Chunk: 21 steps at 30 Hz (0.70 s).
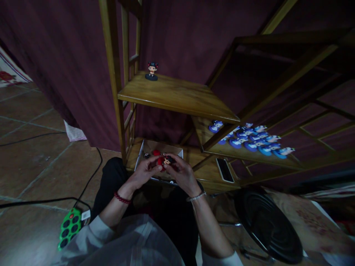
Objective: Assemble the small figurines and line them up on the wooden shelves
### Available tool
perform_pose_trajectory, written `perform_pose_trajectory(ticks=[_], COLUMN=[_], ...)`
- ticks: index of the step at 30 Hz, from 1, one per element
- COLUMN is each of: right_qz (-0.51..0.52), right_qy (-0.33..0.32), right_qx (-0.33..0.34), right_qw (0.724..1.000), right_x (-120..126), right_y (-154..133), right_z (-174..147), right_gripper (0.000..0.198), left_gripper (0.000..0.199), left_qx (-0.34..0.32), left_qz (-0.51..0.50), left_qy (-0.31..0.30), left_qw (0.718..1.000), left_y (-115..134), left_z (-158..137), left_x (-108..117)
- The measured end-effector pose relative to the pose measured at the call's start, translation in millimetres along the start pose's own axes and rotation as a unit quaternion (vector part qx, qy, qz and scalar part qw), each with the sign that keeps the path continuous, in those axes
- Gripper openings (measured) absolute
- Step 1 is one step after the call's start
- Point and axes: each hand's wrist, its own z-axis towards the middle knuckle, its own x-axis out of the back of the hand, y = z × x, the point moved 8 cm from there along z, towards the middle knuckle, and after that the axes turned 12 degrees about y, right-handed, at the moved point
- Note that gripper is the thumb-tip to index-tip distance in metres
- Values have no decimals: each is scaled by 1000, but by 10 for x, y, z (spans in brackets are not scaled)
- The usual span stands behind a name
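Note:
Between both hands, over a shallow white-edged box [179, 152], is a small figurine [167, 160] with black hair and a red base or body. My left hand [144, 172] pinches its red part from the left. From the right, the fingers of my right hand [183, 173] close around the dark-haired end. Inside the box lie another red piece [156, 152] and a small dark figure [146, 154]; my hands hide part of the contents. A similar figurine [152, 69] with two hair buns stands upright on a round black base on the shelf above.
Several blue-and-white figurines [252, 140] stand in rows on a wooden shelf [288, 161] at the right. A phone [225, 170] lies on the lower board. Wooden posts [112, 74] frame the shelves. A black round stool [269, 225] and a green power strip [70, 227] with cables are nearby.

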Motion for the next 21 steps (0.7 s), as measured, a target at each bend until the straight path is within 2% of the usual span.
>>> perform_pose_trajectory(ticks=[6, 14, 21], right_qz=[-18, -43, -45], right_qy=[-1, -35, -15], right_qx=[2, 22, 39], right_qw=[1000, 998, 998], right_x=[0, -17, 36], right_y=[0, -61, -159], right_z=[6, 3, 14], right_gripper=[29, 27, 30], left_gripper=[55, 53, 53], left_qx=[4, 8, -4], left_qz=[11, 18, 2], left_qy=[4, -6, -1], left_qw=[1000, 1000, 1000], left_y=[-7, -47, 67], left_z=[-1, -21, -27], left_x=[8, 12, -43])
